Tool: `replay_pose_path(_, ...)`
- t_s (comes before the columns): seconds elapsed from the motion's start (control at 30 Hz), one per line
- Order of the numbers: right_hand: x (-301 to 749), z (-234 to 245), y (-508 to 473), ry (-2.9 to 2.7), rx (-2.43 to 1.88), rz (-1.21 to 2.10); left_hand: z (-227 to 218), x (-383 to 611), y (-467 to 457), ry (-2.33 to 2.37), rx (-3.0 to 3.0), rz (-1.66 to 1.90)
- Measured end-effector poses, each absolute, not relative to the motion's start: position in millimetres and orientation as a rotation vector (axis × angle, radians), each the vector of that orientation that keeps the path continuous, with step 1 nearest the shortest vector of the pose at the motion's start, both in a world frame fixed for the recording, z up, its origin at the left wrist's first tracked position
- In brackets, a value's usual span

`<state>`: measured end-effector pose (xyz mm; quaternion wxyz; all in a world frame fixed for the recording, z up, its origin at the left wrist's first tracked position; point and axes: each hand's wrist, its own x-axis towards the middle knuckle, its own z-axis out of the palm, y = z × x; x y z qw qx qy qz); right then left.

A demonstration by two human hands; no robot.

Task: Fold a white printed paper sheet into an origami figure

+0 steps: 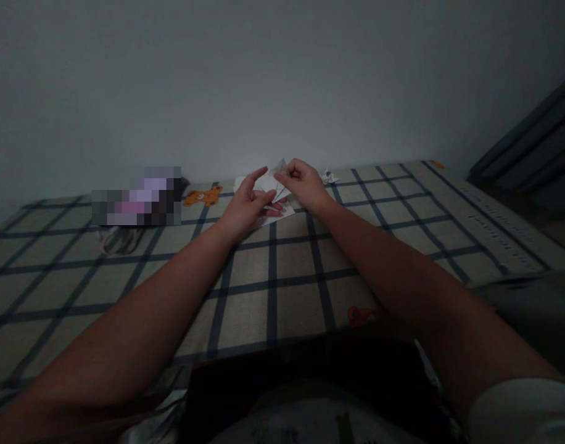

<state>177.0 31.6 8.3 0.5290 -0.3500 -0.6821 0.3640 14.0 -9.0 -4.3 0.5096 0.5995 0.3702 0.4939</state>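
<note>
Folded paper [280, 166] is held betw. both hands: R hand [305, 184] pinches its upper RH side, L hand [245, 208] grip is closed thumb-to-fingers on its lower end. Steady w/ L thumb, align edges & press creases; thin stock likely slips. White sheet [284, 214] lies below on checked cloth [292, 314], small paper piece [329, 177] beside R hand.

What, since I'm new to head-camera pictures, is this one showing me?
No machine here: these are a person's bare left hand and right hand, seen by a camera worn on that person's head, looking forward and down. The right hand pinches folded paper; the left touches its lower part. Beneath lies a white sheet on a checked cloth with bear prints. Beside the right hand is a small paper piece. Far left, a pixelated item can't be named.
</note>
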Motion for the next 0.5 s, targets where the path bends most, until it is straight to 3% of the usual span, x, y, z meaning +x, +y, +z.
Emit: replay_pose_path(0.5, 178.6, 1.8, 37.6, -1.636, -0.839, 0.809, -2.4, 16.2, -12.7, 0.859, 1.426, 1.157)
